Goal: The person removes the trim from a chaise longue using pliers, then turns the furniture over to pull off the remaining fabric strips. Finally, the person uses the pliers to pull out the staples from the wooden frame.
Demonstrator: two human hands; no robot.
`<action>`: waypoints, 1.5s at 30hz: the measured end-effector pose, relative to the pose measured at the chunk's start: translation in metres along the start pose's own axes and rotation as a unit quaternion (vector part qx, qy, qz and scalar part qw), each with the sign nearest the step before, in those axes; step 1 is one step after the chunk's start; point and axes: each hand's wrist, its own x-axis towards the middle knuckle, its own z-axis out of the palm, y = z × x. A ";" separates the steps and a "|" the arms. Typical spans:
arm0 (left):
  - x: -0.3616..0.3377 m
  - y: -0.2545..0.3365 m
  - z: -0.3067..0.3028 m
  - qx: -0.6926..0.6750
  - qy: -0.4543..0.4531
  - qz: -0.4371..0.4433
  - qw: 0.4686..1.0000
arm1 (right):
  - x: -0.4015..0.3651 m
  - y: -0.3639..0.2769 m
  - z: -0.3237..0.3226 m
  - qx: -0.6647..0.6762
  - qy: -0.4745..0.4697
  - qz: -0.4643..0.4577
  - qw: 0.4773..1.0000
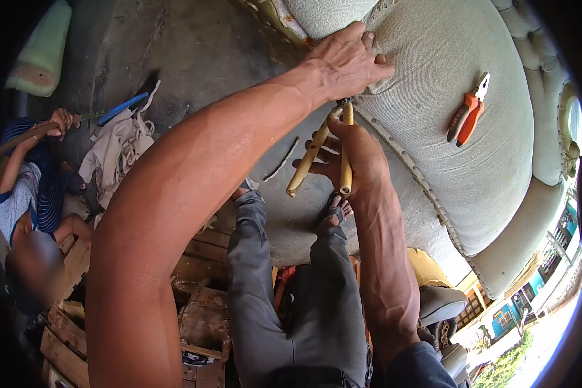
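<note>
My left hand (349, 61) crosses over to the edge of a grey upholstered seat (452, 45), with fingers curled against the fabric, closed on a fold of it; the fingertips are partly hidden. Just below it, my right hand (362, 155) holds pincers with yellow handles (346, 155). The handles are spread apart, and the tool's dark jaws meet the seat's edge beneath my left wrist. On top of the upholstery lie pliers with orange and black handles (467, 118), apart from both hands. A seam studded along its length (427, 194) runs down the seat's border.
At the left another person (29, 200) sits low, gripping a long strip. Crumpled beige cloth (119, 152) and a blue-handled tool (124, 108) lie on the concrete floor. Wooden frames (204, 317) stand beside my legs. A thin strip (282, 160) lies near my feet.
</note>
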 end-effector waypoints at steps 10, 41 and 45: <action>0.008 0.001 -0.015 -0.040 -0.061 -0.013 0.997 | 0.000 -0.037 -0.058 -0.397 -0.018 0.048 0.917; 0.000 0.012 -0.013 -0.132 -0.101 -0.010 0.986 | -0.031 0.071 -0.055 0.095 -0.039 0.019 0.995; -0.009 0.017 -0.013 -0.114 -0.075 0.011 0.991 | -0.020 0.066 -0.053 0.241 -0.131 0.026 0.961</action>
